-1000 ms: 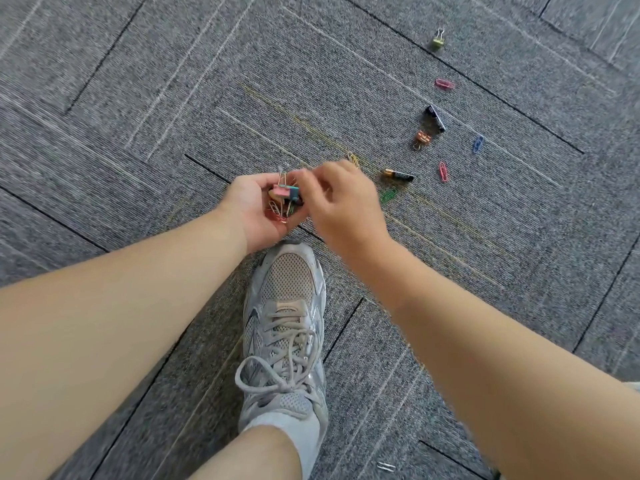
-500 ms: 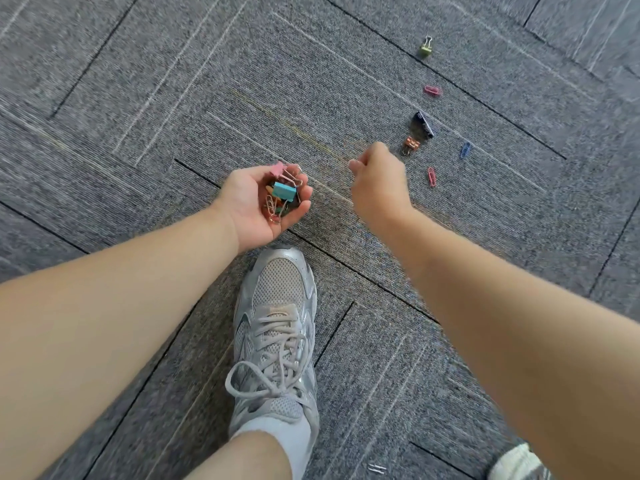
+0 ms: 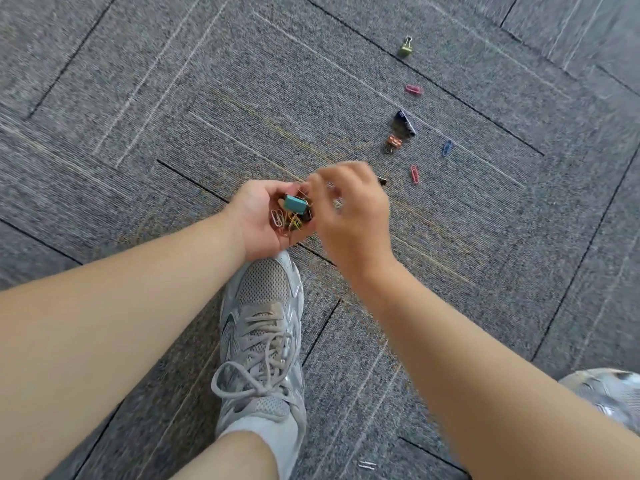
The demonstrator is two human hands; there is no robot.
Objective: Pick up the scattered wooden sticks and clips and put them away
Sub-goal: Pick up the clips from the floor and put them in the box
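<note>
Grey carpet (image 3: 173, 98) holds red paperclip (image 3: 414, 174) beyond right hand (image 3: 349, 209); left hand (image 3: 256, 220) cups clips (image 3: 295, 204).

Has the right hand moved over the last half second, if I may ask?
Yes. The right hand has drawn back from the orange binder clip toward the left hand, which cups the collected clips.

Grey carpet floor (image 3: 145, 109) scattered with clips.
Green binder clip (image 3: 406, 48), pink paper clip (image 3: 414, 89), black binder clip (image 3: 404, 122) beside orange binder clip (image 3: 393, 144), blue paper clip (image 3: 447, 147), red paper clip (image 3: 414, 173).
</note>
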